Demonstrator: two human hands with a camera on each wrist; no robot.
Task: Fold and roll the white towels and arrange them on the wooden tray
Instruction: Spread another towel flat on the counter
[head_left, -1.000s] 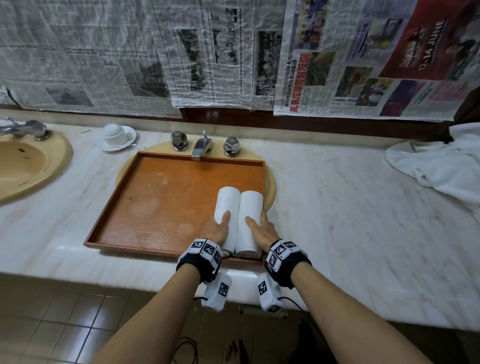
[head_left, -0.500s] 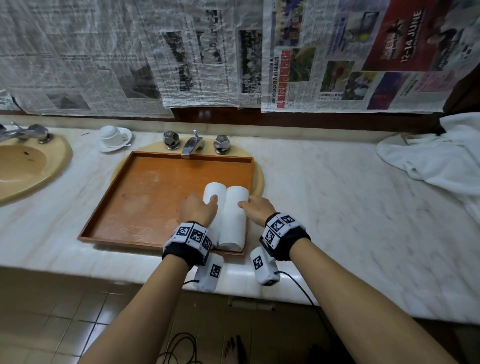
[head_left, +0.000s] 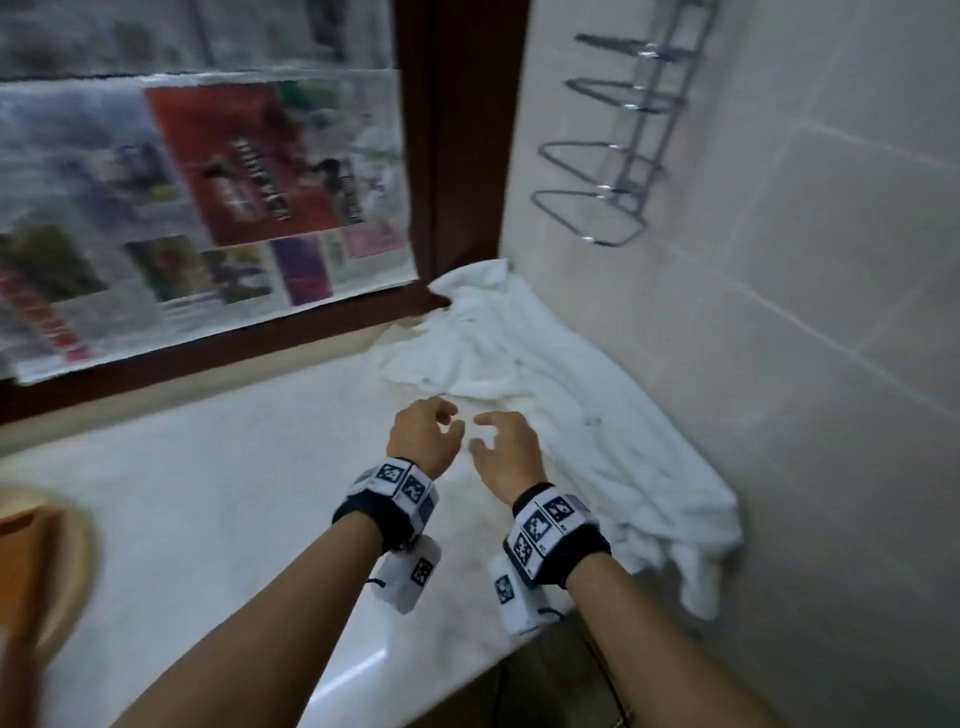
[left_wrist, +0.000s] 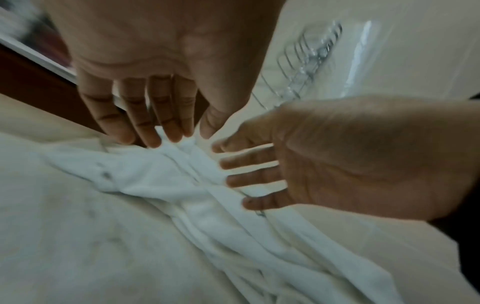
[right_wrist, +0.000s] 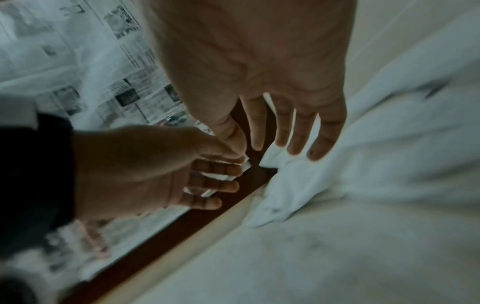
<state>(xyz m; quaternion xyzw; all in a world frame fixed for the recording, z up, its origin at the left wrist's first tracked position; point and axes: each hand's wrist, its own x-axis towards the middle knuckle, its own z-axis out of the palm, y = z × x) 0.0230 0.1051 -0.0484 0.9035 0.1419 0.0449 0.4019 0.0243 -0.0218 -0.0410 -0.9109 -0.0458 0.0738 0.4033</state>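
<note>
Your left hand (head_left: 423, 441) and right hand (head_left: 506, 451) hover side by side, fingers loose, holding nothing; crumpled white towel (head_left: 545, 374) just beyond them.

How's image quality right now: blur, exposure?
Head view: motion-blurred, worst on the newspaper sheets; crumpled white towel readable. Left wrist view: dim, soft; left hand and right hand visible. Right wrist view: dim, towel smeared.

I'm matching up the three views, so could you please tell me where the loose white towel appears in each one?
Head: loose white towel right of centre, ahead of both hands.
Left wrist: centre to lower right, under the fingertips.
Right wrist: right side.
Shared landmark: dark wooden frame behind the towel.
</note>
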